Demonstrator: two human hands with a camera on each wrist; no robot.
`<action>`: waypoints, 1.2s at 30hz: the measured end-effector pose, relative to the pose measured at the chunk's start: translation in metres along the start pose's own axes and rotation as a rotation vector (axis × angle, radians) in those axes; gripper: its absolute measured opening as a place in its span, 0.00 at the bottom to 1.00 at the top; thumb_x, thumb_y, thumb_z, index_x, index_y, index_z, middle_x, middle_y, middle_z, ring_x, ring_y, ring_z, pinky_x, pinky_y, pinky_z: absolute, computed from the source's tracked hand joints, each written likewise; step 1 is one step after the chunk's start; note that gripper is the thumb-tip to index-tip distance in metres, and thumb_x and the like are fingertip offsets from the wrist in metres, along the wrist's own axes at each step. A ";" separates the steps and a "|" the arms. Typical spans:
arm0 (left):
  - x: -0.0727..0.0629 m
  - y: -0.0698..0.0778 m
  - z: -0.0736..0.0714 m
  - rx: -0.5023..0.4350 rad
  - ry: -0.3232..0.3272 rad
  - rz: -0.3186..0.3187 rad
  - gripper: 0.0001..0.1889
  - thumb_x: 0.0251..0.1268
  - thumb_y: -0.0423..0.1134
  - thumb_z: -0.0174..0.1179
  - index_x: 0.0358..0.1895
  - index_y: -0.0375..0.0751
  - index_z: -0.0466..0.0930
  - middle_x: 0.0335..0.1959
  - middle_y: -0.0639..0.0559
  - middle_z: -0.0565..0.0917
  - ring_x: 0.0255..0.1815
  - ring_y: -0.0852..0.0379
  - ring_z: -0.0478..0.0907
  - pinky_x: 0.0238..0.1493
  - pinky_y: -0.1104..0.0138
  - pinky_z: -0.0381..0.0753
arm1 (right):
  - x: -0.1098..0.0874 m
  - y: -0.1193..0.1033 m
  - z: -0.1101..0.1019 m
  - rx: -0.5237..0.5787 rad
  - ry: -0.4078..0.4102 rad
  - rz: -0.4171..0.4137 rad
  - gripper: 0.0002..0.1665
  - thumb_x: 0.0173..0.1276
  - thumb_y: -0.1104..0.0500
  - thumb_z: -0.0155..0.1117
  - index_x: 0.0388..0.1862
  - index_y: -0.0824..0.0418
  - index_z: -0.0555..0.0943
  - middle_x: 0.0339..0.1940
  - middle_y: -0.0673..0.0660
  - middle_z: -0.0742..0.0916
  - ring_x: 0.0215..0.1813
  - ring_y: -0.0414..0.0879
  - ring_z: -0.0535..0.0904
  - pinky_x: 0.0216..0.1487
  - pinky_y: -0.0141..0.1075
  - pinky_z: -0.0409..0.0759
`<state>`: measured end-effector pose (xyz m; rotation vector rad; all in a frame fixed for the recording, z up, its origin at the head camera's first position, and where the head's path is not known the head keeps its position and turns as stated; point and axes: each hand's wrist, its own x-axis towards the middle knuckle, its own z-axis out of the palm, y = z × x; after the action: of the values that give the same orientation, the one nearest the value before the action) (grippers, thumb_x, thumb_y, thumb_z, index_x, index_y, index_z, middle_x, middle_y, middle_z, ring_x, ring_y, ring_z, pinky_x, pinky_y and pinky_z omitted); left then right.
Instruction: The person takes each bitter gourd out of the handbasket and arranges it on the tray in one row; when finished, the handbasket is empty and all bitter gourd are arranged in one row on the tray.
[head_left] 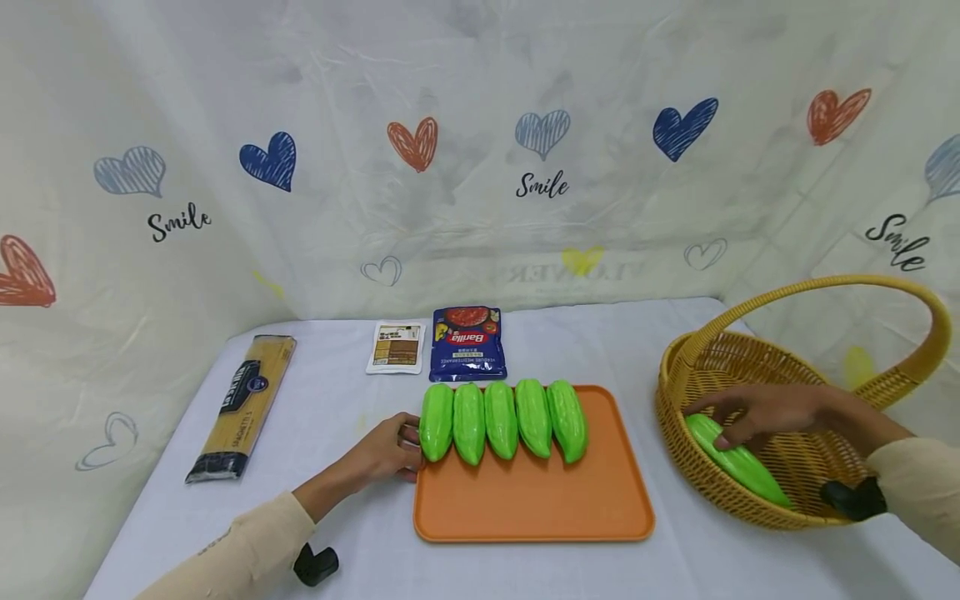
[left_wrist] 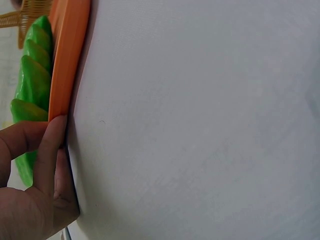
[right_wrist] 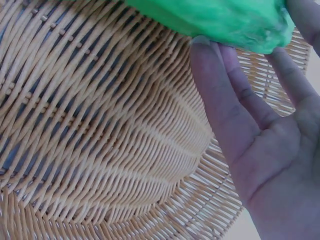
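My left hand [head_left: 390, 448] pinches the left rim of an orange tray [head_left: 532, 508], as the left wrist view also shows. Several bright green bitter melons [head_left: 500, 421] lie side by side along the tray's far edge. The leftmost one sits right beside my left fingers. Off to the right, my right hand [head_left: 780, 408] is inside a wicker basket [head_left: 697, 479]. There it grips another bitter melon [head_left: 738, 467] near its far end, thumb on one side and fingers on the other. In the right wrist view, that bitter melon [right_wrist: 215, 22] leans by the woven wall.
A spaghetti pack [head_left: 242, 408] lies at the far left. Behind the tray are a small white and brown sachet [head_left: 397, 347] and a blue Barilla sauce pouch [head_left: 467, 343]. The basket's tall handle [head_left: 825, 283] arches over it. A printed cloth hangs behind the table.
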<state>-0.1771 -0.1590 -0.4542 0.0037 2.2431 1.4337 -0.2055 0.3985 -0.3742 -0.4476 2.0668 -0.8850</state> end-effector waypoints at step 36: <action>0.002 -0.002 0.001 0.007 0.011 -0.006 0.35 0.54 0.26 0.66 0.68 0.30 0.65 0.51 0.41 0.78 0.43 0.52 0.82 0.37 0.60 0.91 | -0.030 -0.034 -0.009 0.036 0.028 -0.096 0.35 0.78 0.61 0.52 0.80 0.59 0.58 0.69 0.34 0.72 0.63 0.24 0.71 0.55 0.32 0.84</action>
<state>-0.1777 -0.1591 -0.4572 -0.0089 2.2551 1.4257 -0.1949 0.3964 -0.3293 -0.5216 2.0655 -0.9889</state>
